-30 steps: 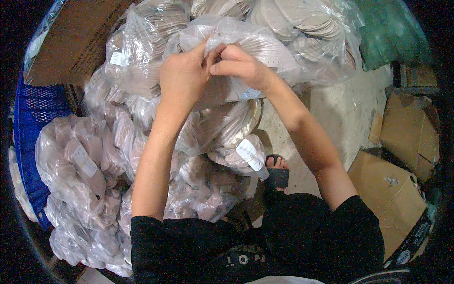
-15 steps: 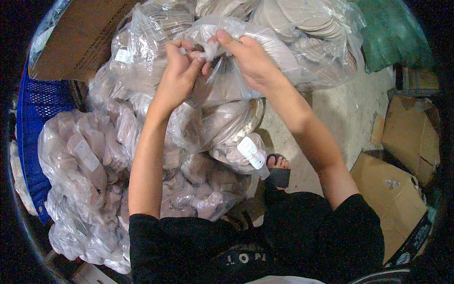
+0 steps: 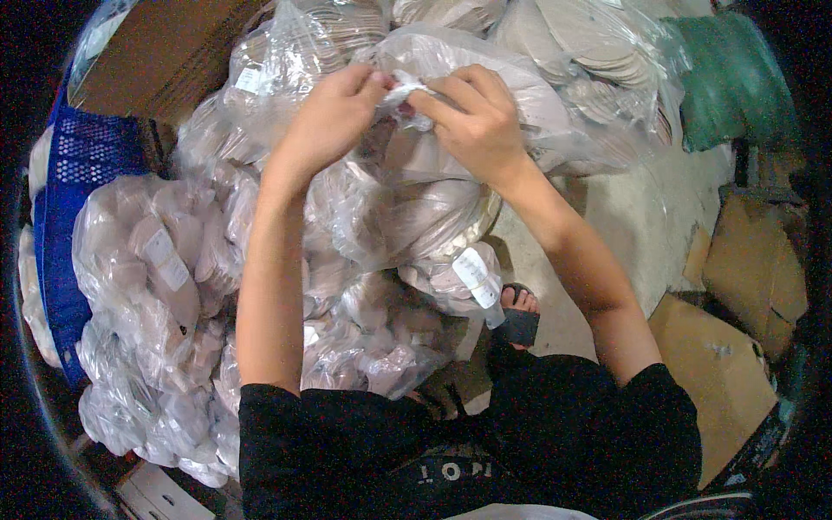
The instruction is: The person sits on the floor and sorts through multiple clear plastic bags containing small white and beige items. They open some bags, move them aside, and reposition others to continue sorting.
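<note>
A clear plastic bag (image 3: pixel 542 108) filled with flat, pale beige pieces lies at the top middle. Its gathered neck is twisted into a whitish bunch (image 3: pixel 406 91) between my two hands. My left hand (image 3: pixel 342 100) pinches the bunch from the left, fingers closed. From the right, my right hand (image 3: pixel 477 113) grips the same plastic with thumb and curled fingers. Whether the neck is knotted I cannot tell, since my fingers cover part of it.
More clear bags (image 3: pixel 147 251) of beige pieces pile up at left, some with white tags (image 3: pixel 165 260). A blue perforated crate (image 3: pixel 69 234) and a brown carton (image 3: pixel 156 61) flank the pile. At right are a green sack (image 3: pixel 728 82) and flattened cardboard (image 3: pixel 711 381).
My hands have turned over, backs now showing, and drawn the plastic neck tighter into a twisted bunch. The whole view has shifted slightly.
</note>
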{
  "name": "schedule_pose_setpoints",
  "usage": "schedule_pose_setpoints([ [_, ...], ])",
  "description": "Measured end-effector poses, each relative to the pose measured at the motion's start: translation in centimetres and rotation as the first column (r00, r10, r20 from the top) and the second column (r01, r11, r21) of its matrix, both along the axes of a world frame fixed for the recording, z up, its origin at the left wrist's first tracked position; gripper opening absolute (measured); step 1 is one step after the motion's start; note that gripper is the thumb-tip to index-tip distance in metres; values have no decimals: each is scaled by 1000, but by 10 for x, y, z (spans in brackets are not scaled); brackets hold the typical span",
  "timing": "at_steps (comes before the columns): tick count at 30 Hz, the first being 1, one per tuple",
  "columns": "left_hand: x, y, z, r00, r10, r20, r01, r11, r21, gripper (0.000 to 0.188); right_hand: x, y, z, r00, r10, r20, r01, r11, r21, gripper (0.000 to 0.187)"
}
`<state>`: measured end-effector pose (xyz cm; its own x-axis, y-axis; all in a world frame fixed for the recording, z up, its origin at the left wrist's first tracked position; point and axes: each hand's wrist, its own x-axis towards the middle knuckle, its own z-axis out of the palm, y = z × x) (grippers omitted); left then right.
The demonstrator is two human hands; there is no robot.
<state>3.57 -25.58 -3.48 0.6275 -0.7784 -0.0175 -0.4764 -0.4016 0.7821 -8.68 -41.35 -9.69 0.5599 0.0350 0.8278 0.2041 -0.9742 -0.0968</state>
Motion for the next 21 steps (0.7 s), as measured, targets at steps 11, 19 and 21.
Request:
schedule_pose_setpoints([
  [11, 2, -25, -34, 896, -5, -443, -119, 960, -252, 28, 0, 2, 13, 995, -38, -87, 36, 999, -29, 33],
  [19, -8, -39, -43, 923, 292, -249, -358, 891, -280, 20, -6, 12, 24, 960, -108, -258, 94, 993, -66, 42],
  [21, -12, -41, -44, 904, 350, -244, -409, 875, -260, 19, -9, 10, 22, 943, -151, -295, 137, 988, -67, 43],
])
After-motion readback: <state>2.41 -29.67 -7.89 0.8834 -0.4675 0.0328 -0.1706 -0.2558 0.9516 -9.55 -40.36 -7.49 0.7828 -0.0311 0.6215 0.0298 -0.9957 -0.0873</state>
